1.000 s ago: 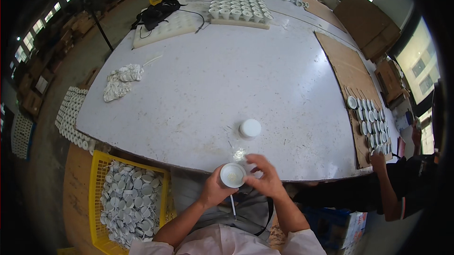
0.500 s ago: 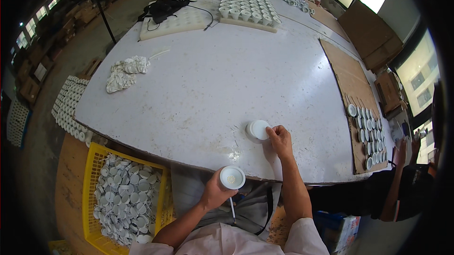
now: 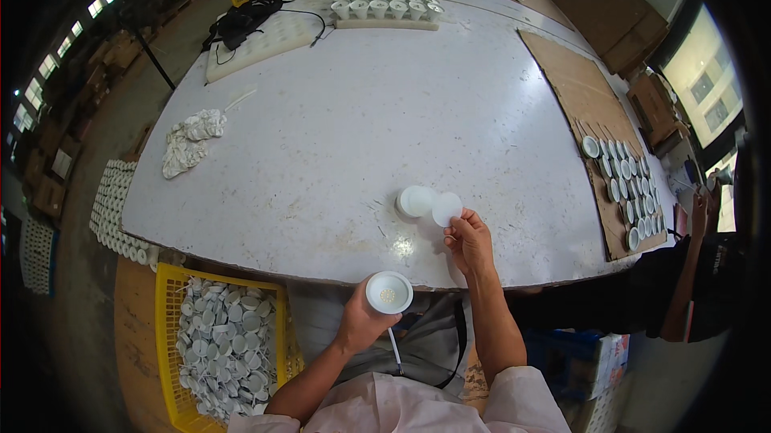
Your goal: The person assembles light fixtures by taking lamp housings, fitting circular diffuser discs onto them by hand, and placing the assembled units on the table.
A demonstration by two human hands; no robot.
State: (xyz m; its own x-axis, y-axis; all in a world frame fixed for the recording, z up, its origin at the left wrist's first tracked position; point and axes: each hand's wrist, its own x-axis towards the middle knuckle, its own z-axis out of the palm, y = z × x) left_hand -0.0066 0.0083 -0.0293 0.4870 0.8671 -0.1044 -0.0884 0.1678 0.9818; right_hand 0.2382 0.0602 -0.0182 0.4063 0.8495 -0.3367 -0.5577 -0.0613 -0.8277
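My left hand (image 3: pixel 361 325) grips a round white LED lamp housing (image 3: pixel 404 296) at the table's near edge, its open face turned up. Small yellowish dots form a cluster at the middle of its inside, and a white cable (image 3: pixel 395 351) hangs below. My right hand (image 3: pixel 472 247) pinches a thin white translucent disc (image 3: pixel 446 210) by its edge between thumb and fingers. Just left of that disc, a low stack of similar white discs (image 3: pixel 414 201) lies on the table (image 3: pixel 321 136); whether the held disc touches it I cannot tell.
A yellow crate (image 3: pixel 167 345) of white lamp parts stands at lower left. A crumpled cloth (image 3: pixel 193 140) lies left on the table. Racked white lamps (image 3: pixel 385 9) and a black bag (image 3: pixel 241 22) are at the back. Cardboard (image 3: pixel 562 87) with lamp parts lies right, near another person (image 3: pixel 683 296).
My right hand has drawn the disc to the right, off the top of the stack. My left hand still holds the lamp housing. The whole view has shifted slightly.
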